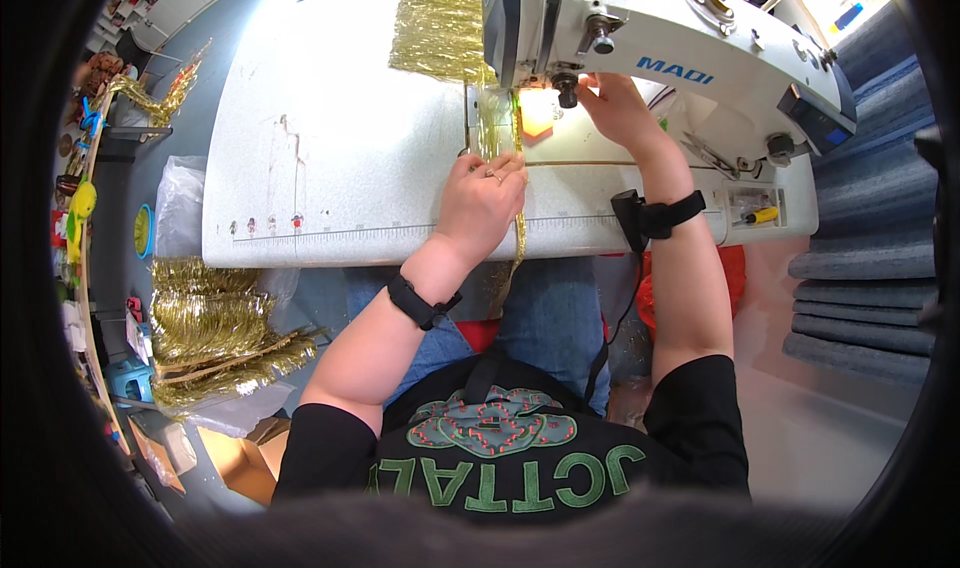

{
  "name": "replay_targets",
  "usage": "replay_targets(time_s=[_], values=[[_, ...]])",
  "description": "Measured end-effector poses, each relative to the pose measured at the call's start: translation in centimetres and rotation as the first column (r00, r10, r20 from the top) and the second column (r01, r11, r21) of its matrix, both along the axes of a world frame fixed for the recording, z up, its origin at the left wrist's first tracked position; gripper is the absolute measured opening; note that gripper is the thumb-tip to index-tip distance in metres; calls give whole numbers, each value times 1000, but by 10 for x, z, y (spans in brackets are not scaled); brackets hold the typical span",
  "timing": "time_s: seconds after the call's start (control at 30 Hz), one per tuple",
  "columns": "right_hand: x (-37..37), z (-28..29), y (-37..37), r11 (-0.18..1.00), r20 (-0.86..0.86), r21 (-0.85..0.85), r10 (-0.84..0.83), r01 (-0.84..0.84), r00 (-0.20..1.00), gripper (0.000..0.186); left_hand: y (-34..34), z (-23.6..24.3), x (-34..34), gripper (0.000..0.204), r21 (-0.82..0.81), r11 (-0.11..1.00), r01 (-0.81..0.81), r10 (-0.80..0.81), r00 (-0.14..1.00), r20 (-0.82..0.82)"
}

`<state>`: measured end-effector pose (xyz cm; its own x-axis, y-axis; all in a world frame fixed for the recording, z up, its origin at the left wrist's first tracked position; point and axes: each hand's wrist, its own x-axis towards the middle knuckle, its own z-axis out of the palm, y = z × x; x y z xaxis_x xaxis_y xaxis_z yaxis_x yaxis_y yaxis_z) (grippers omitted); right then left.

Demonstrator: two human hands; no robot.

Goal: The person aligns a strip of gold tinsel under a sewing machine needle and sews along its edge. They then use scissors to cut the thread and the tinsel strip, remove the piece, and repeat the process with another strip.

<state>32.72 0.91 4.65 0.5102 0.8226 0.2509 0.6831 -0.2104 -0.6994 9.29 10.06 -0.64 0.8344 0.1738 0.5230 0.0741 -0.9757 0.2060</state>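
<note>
On the near side of the blue-lettered sewing machine (640,33), the left hand (484,198), fingers together, touches gold fringe (491,128); the right hand (618,113) is beneath the machine's arm, both grips too hidden to tell.

We had our left hand (485,198) on the narrow gold tinsel trim (520,230) at the white sewing table (340,158), while our right hand (620,116) was beneath the sewing machine's arm (660,43). Scissors (708,154) lay farther right, near a yellow-handled tool (764,216); bundled gold fringe (212,313) sat over clear plastic (235,411) at lower left.
</note>
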Motion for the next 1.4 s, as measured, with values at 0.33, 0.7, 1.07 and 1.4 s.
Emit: replay_targets(time_s=[0.33,0.7,1.07,1.4], values=[[2,-4,0,1000,-21,11,25,-25,999,30,-5,1,-10,12,35,998,52,-55,995,84],[-6,12,-6,984,-60,-174,-35,24,998,51,-6,5,-12,13,52,993,108,-113,989,99],[-58,-30,-53,976,-111,177,-112,130,988,60,-4,2,-7,14,-8,1000,26,-25,998,57],[-98,-57,-65,964,291,172,-249,205,924,33,-4,9,-5,16,1,1000,11,-11,1000,-24]])
